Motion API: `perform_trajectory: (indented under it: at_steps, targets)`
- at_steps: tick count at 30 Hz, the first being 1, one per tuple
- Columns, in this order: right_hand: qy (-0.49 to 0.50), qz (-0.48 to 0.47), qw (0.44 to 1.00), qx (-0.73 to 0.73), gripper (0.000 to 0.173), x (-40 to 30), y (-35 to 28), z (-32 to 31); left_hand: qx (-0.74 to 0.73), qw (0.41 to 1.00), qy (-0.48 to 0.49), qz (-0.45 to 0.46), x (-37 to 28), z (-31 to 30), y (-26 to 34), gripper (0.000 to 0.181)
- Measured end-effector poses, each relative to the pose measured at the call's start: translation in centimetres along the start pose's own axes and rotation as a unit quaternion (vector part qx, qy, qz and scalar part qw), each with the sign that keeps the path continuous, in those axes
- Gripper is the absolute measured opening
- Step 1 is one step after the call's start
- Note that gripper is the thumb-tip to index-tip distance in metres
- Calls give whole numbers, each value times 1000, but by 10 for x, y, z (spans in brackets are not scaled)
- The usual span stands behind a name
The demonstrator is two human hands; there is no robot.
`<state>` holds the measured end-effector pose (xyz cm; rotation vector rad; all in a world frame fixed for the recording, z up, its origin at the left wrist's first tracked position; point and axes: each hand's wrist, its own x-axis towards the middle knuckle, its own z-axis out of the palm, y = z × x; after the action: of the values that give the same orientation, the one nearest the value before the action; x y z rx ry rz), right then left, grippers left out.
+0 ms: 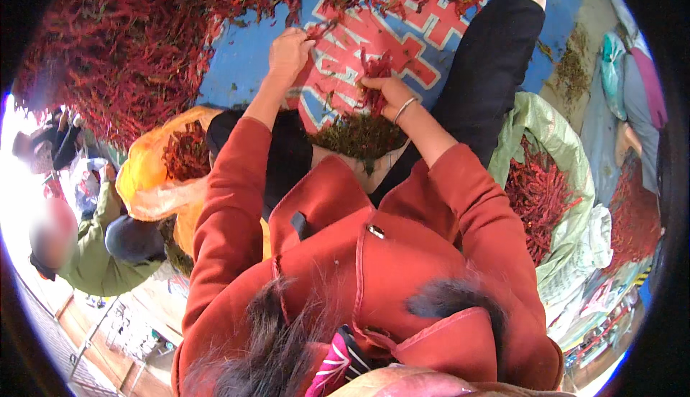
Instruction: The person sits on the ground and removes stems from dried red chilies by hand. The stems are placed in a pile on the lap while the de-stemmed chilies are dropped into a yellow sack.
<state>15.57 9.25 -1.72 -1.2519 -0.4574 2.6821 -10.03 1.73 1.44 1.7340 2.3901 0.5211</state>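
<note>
Dried red chilli peppers (pixel 124 35) lie in a large heap at the upper left and along the top, on a blue printed sheet (pixel 237 62). My left hand (pixel 291 54) is over the sheet beside the heap, its thumb and fingertips together at a dark red chilli (pixel 322 29). To the right and lower, my right hand (pixel 392 94) is closed around a small bunch of red chillies (pixel 375 68). Below the hands, between my legs, lies a small pile of green-brown stems (pixel 358 134).
An orange bag (pixel 137 181) with chillies stands at my left, a pale green woven sack (pixel 574 149) of chillies at my right. A person in a green top (pixel 102 259) sits at far left. Another person's hand (pixel 628 139) shows at far right, near more chillies (pixel 633 208).
</note>
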Motion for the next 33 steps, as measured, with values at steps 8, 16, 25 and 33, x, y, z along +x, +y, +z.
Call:
perform_trajectory:
  at_steps: [8, 16, 25, 33]
  targets:
    - [-65, -13, 998, -4, 15, -28, -1, 20, -716, 620, -88, -307, -76, -27, 25, 22]
    - [-126, -104, 985, -51, 15, -79, 5, 80, -848, 476, -62, -225, -113, -49, 76, 15]
    - [-106, -178, 958, -197, 25, -103, 17, 105, -774, 584, 1, -246, -128, -56, 96, 14]
    - [-177, -428, 808, -364, 21, -85, 27, 85, -826, 455, -43, -329, -137, -40, 117, 11]
